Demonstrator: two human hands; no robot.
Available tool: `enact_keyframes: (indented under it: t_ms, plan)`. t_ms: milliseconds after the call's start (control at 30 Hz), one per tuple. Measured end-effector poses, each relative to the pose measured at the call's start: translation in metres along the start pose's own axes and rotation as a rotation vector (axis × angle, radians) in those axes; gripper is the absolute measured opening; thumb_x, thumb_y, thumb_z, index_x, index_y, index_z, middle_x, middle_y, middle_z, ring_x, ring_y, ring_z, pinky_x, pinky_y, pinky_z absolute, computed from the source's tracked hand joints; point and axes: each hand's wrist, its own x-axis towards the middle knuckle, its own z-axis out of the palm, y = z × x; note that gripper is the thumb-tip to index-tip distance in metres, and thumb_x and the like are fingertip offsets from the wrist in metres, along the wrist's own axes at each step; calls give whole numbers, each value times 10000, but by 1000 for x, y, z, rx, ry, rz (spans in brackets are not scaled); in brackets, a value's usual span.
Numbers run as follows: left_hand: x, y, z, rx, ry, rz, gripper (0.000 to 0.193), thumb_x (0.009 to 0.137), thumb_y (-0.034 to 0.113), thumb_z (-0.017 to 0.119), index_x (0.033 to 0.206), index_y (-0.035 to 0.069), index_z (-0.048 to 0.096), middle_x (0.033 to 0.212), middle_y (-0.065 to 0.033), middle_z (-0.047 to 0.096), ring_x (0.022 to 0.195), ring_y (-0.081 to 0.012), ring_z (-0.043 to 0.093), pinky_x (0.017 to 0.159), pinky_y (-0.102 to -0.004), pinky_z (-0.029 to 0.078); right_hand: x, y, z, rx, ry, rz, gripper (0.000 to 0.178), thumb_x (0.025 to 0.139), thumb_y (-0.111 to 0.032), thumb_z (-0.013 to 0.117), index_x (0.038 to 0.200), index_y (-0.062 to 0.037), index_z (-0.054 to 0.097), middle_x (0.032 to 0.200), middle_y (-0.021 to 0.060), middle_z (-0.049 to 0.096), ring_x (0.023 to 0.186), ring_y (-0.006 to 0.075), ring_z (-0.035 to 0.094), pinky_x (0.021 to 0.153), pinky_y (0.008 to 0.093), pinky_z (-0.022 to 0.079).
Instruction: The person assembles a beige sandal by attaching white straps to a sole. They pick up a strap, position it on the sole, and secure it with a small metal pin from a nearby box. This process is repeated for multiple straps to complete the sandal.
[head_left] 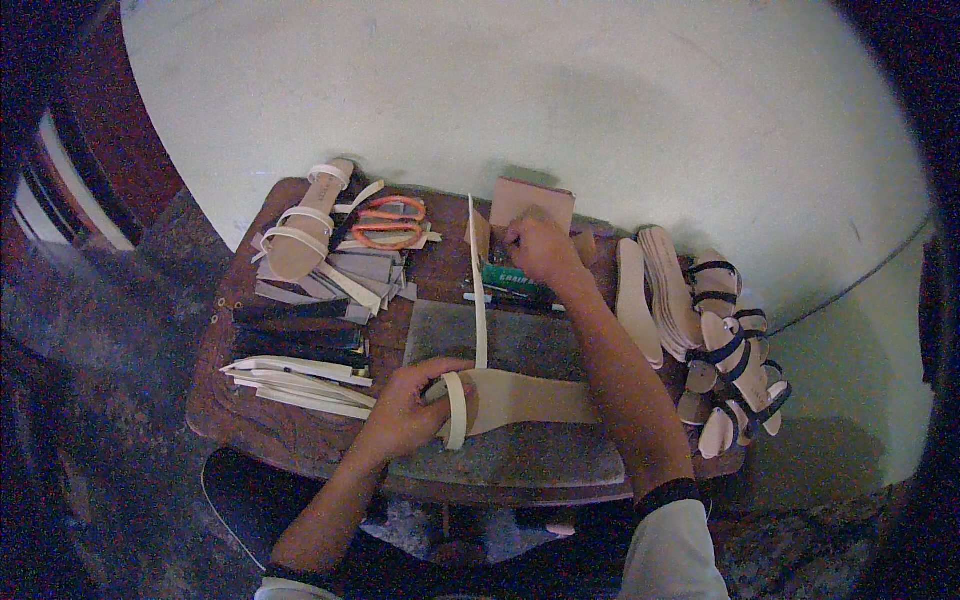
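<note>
My left hand is closed around the toe end of a beige sandal sole, which lies sideways over a dark grey board. A cream strap loops across the sole by my fingers, and a long cream strip rises away from the sole's far side. My right hand reaches to the far side of the table with its fingers curled in. Whatever it may hold is hidden. Just behind it stands a pinkish-brown box or card, and a green package lies below it.
On the wooden table, a white-strapped sandal, orange-handled scissors, grey strips, black strips and white strips lie left. Stacked soles and dark-strapped sandals crowd the right. A pale wall stands behind.
</note>
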Motion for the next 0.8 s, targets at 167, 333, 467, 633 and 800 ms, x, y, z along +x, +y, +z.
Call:
enact_keyframes:
  t_ms: [167,333,467,633,800]
  plan:
    - [0,-2,2,13,0,-4,312,793,88,633,1099,38,609,981,-130,659,926,-205,624,831,-317,474,1,13,-2,171,83,-37,198,804,-237,625,849,-46,655,829,135,647,756,279,615,720,391,474]
    - [0,-1,-1,20,-9,1,313,787,94,638,1093,34,610,979,-129,659,928,-208,623,827,-319,475,-10,10,-28,674,-148,145,250,847,-297,622,881,-49,629,823,66,651,727,160,619,652,298,491]
    - [1,1,2,74,2,14,305,792,102,634,1089,31,611,971,-128,660,915,-209,625,823,-321,477,-22,20,-37,977,-226,188,211,846,-250,635,939,-65,594,820,68,645,685,129,624,597,246,490]
    - [-1,-4,1,28,7,-8,293,799,111,640,1080,34,616,973,-120,656,920,-210,618,818,-325,480,-70,-17,-72,1177,-132,290,170,851,-208,629,940,-71,578,775,68,639,639,128,617,566,239,479]
    - [-2,5,2,82,39,38,296,792,99,646,1079,33,612,976,-116,654,914,-206,618,816,-326,480,-119,-23,-79,1286,-169,304,186,865,-217,619,959,-62,578,755,69,633,633,138,612,560,242,474]
